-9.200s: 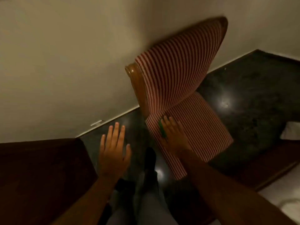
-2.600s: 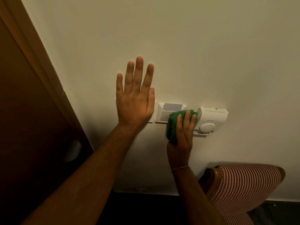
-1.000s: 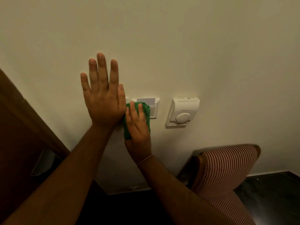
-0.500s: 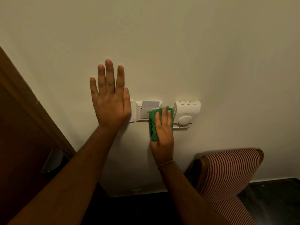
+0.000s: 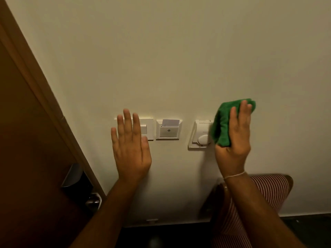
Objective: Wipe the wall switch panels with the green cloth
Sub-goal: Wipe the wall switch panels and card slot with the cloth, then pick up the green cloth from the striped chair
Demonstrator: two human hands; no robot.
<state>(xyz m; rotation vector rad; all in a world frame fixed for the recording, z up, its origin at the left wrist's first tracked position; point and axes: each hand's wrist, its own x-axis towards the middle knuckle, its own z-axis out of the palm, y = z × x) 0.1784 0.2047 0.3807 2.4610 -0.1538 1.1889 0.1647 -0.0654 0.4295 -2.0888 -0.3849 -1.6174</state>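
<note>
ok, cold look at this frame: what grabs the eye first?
The green cloth, bunched in the right hand, covering the right side of the thermostat. Next, the left hand, open, over the leftmost switch panel. Between them, the key card holder is uncovered.

Fuzzy green cloth (image 5: pixel 223 126); smooth white plastic switch panels (image 5: pixel 168 130); matt wall (image 5: pixel 179 59).

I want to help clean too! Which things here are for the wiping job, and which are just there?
For the job: green cloth in the right hand, light switch, key card panel, thermostat.

Just there: striped chair, door, door handle.
</note>
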